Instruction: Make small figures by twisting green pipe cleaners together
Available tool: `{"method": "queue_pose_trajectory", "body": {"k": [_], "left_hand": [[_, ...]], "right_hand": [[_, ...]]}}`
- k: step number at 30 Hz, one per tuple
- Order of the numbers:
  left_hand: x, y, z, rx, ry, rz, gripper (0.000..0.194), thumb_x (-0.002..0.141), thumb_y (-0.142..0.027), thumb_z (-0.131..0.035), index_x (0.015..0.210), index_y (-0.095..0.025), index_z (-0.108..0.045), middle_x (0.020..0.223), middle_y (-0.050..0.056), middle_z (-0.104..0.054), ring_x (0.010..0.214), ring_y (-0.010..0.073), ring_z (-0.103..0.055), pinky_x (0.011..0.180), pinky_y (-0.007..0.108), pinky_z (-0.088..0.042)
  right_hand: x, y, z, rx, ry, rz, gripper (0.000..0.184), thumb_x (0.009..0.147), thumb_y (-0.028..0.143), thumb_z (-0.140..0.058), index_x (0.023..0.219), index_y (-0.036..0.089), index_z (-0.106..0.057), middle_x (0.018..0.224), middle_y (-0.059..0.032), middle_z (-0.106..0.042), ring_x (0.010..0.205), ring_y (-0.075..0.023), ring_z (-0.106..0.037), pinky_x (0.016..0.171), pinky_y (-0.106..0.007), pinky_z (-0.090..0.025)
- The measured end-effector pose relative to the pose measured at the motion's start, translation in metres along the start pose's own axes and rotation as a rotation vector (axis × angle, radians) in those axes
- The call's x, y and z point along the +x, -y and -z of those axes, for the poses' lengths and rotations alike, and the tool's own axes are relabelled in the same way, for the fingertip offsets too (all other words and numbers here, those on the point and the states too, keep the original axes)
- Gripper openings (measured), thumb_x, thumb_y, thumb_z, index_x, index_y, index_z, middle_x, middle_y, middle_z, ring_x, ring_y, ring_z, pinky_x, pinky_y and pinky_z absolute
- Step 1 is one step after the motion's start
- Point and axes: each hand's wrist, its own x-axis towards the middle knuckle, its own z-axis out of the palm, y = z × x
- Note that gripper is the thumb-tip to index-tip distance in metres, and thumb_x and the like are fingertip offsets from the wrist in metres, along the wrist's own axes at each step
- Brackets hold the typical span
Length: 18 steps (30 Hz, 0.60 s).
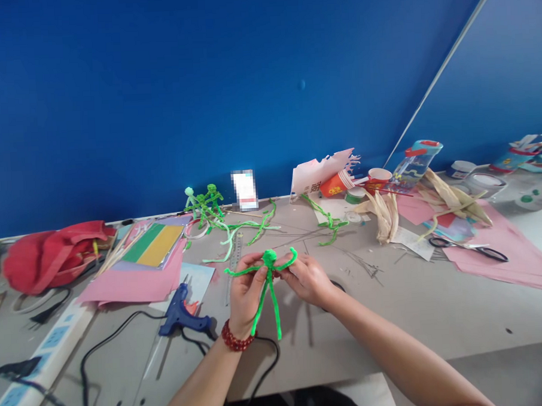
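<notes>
Between my two hands is a bright green pipe-cleaner figure [269,258] with a round coiled head, two bent arms and two long legs hanging down. My left hand [247,291], with a red bead bracelet at the wrist, pinches its body with the thumb in front. My right hand [306,278] has its fingers closed at the figure's right arm, near the shoulder. Behind them, several finished pipe-cleaner figures [202,203] stand by the wall. Loose green pipe cleaners [258,226] lie beside these, and a twisted green piece [329,217] lies farther right.
A blue glue gun [182,314] with its cord lies left of my hands, beyond a white power strip [44,362]. Pink paper sheets [135,284] and a red bag [53,254] are at left. On the right are black-handled scissors [473,248], dried husks [383,216] and paper cups [336,183].
</notes>
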Motion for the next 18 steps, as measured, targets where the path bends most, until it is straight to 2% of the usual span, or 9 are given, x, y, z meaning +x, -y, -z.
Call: {"method": "queue_pose_trajectory", "body": {"k": [5, 9, 18], "left_hand": [[-0.0004, -0.0017, -0.0017, -0.018, -0.009, 0.012, 0.028, 0.079, -0.032, -0.077, 0.102, -0.020, -0.066, 0.087, 0.004, -0.074, 0.077, 0.0160, -0.070, 0.072, 0.028, -0.057], [0.0000, -0.0027, -0.0027, -0.025, -0.020, 0.008, 0.029, 0.078, -0.032, -0.078, 0.102, -0.021, -0.066, 0.084, 0.003, -0.074, 0.074, 0.0162, -0.070, 0.071, 0.028, -0.057], [-0.0031, -0.0047, -0.0045, -0.003, -0.033, -0.028, 0.030, 0.079, -0.031, -0.077, 0.105, -0.021, -0.066, 0.095, 0.005, -0.073, 0.090, 0.0182, -0.069, 0.080, 0.029, -0.056]], "right_hand": [[0.0007, 0.0008, -0.0015, -0.046, -0.012, 0.021, 0.016, 0.097, 0.017, -0.044, 0.103, 0.022, -0.059, 0.078, -0.0062, -0.072, 0.068, -0.0190, -0.065, 0.065, -0.027, -0.051], [0.0000, -0.0008, -0.0021, -0.014, -0.013, 0.016, 0.019, 0.098, 0.017, -0.044, 0.105, 0.023, -0.060, 0.082, -0.0060, -0.074, 0.072, -0.0182, -0.068, 0.068, -0.027, -0.052], [-0.0053, -0.0013, -0.0056, 0.112, -0.078, -0.153, 0.011, 0.096, 0.027, -0.054, 0.093, 0.022, -0.063, 0.078, -0.0036, -0.073, 0.071, -0.0166, -0.067, 0.066, -0.025, -0.052]]}}
